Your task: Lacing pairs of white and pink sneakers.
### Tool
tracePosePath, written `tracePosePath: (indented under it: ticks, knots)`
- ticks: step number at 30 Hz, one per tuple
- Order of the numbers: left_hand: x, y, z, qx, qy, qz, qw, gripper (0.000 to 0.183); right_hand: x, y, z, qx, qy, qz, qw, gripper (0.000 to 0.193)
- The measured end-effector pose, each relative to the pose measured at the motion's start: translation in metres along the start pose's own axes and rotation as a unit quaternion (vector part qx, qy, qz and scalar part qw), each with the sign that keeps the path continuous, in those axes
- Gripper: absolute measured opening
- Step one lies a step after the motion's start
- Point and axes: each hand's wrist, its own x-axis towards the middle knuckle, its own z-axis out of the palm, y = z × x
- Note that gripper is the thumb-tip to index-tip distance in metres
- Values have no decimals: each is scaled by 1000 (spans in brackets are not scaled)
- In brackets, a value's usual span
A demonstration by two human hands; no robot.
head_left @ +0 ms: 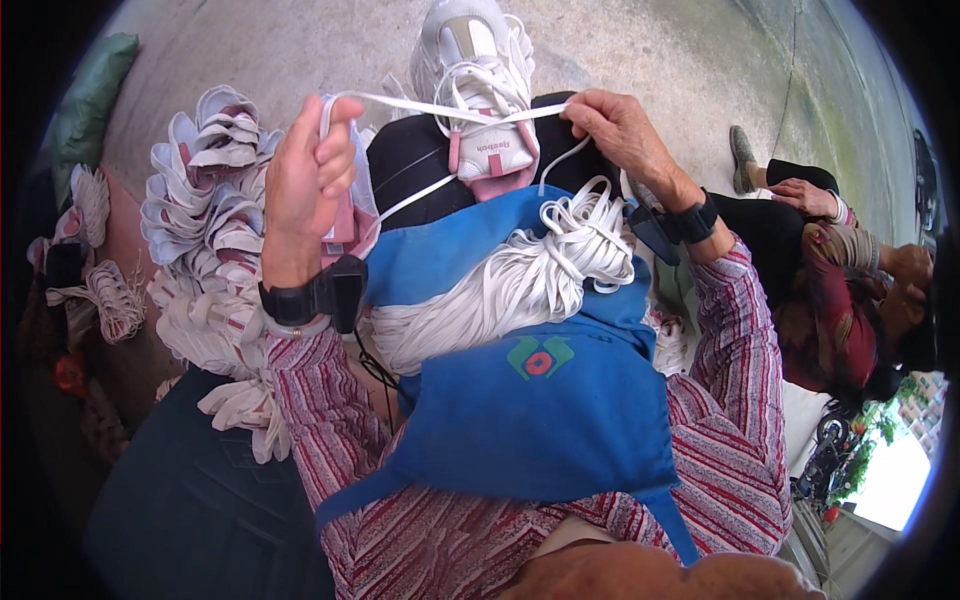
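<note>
A white shoelace (430, 106) is stretched taut between my two hands, across the white and pink shoe (492, 150) at my knees. The shoe's pink tongue end points toward me. My left hand (312, 170) is closed on one end of the lace, which loops around the fingers near the top. My right hand (620, 130) pinches the lace on the other side, and a loose length hangs down from it. On my blue apron (540, 430) lies a thick bundle of white laces (510, 290), gathered and tied near its right end. Beside my left wrist is a pink and white shoe piece (345, 225).
Stacked white and pink shoe uppers (215, 220) crowd the left side. Farther left are another lace bundle (115, 300) and a green sack (90, 105). A seated person (840, 290) is at the right. A motorcycle (830, 440) stands at the lower right.
</note>
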Motion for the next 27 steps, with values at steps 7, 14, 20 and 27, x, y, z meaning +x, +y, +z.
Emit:
tracePosePath:
  ticks: [7, 14, 20, 27]
  knots:
    - [3, -9, 29, 75, 27, 58, 995, 29, -23, -34, -4, -164, -31, -227, 960, 22]
    - [-25, -48, 34, 377, 7, -30, 926, 16, -24, -20, 14, -311, -108, -253, 910, 20]
    - [-5, -68, 61, 445, -23, 32, 895, 21, -22, -23, 14, -330, -100, -259, 902, 10]
    - [4, -81, 88, 500, 4, 84, 862, 18, -14, -16, 0, -201, -56, -233, 950, 11]
